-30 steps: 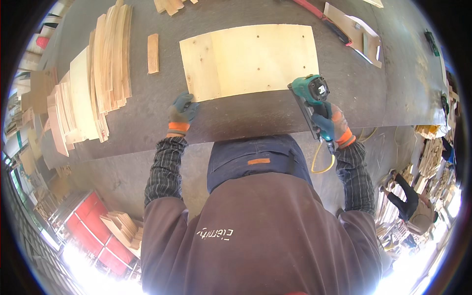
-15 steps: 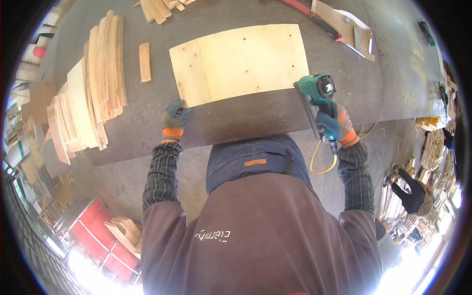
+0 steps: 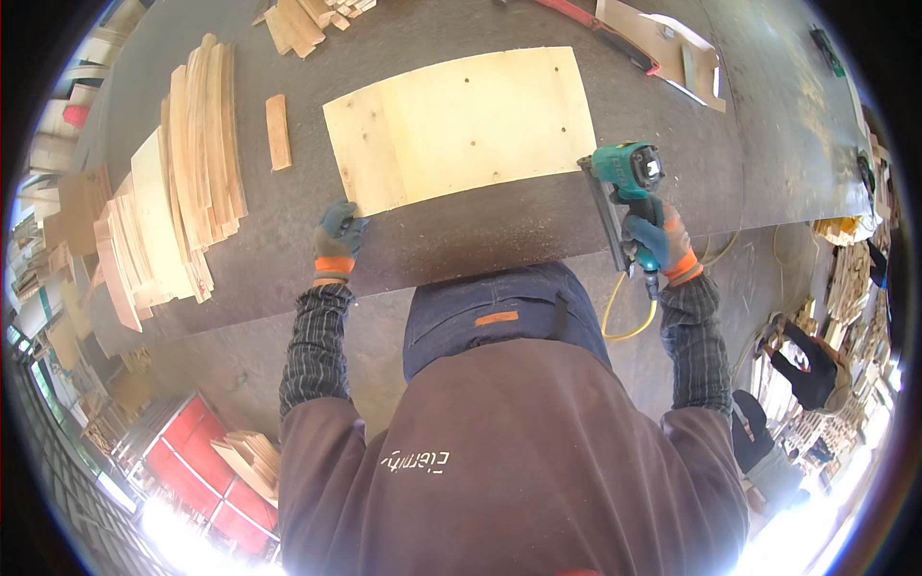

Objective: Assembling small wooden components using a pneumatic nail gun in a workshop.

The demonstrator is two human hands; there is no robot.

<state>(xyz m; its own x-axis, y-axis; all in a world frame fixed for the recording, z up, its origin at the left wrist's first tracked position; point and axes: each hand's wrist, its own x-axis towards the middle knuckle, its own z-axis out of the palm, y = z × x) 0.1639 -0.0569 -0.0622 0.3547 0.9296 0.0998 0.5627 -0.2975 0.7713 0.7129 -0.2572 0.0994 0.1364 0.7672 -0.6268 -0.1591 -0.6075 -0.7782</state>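
Observation:
A pale plywood panel [image 3: 480, 125] with several dark knots or spots lies flat on the dark worktable [image 3: 432, 240]. My left hand [image 3: 339, 233], in a blue-grey glove with an orange cuff, has its fingers closed at the panel's near left corner. My right hand [image 3: 663, 240], gloved alike, is wrapped round the handle of a teal nail gun [image 3: 624, 171]. The gun's nose is at the panel's near right corner; whether it touches the wood I cannot tell. A yellow air hose [image 3: 615, 336] hangs from the gun's handle.
Long wooden strips [image 3: 204, 144] are stacked at the left, with one short wood piece [image 3: 278, 132] beside the panel. A red-handled saw [image 3: 615, 43] and a cut-out board [image 3: 672, 58] lie at the far right. Another person [image 3: 812, 370] is among wood piles at the lower right.
The panel, table and wood stacks have shifted slightly in the picture. Both hands keep their places at the panel's near corners, the nail gun still in the right one.

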